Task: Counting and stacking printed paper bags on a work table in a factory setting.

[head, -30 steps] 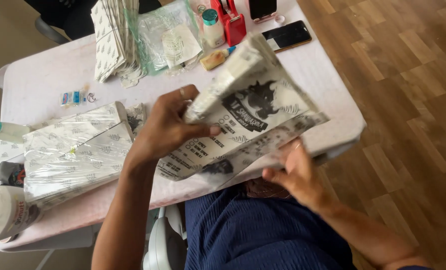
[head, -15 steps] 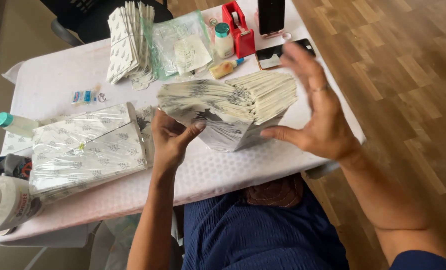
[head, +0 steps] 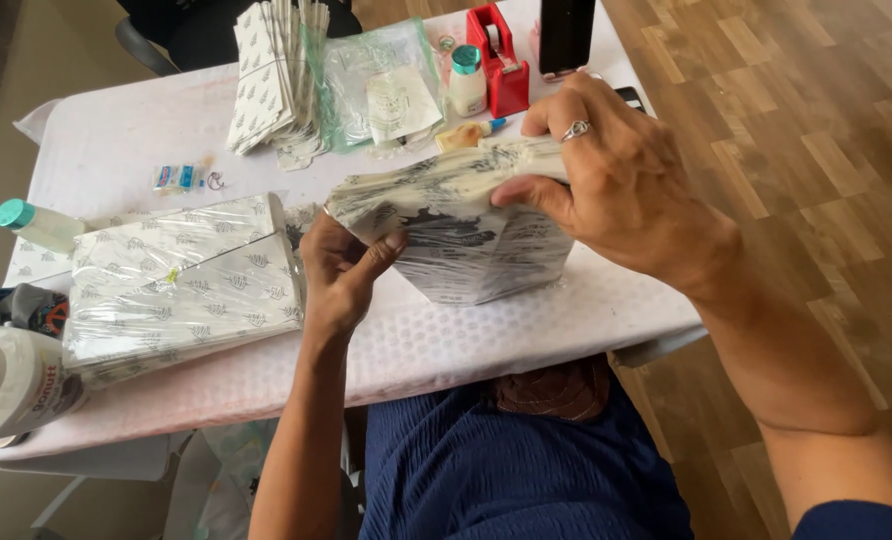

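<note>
Both hands clamp the plastic-wrapped paper stack [head: 461, 235] over the table [head: 116, 150], left hand [head: 341, 265] pinching its end, right hand [head: 616, 185] curled over top.

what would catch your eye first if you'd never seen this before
First, the two hands gripping a plastic-wrapped stack of printed paper bags at the centre of the white table: the left hand at its left end, the ringed right hand over its top right. Next, a bigger wrapped bundle lies to the left, and a red tape dispenser stands at the far edge.

White-covered table [head: 126, 150], wood-plank floor [head: 766, 120]
</note>
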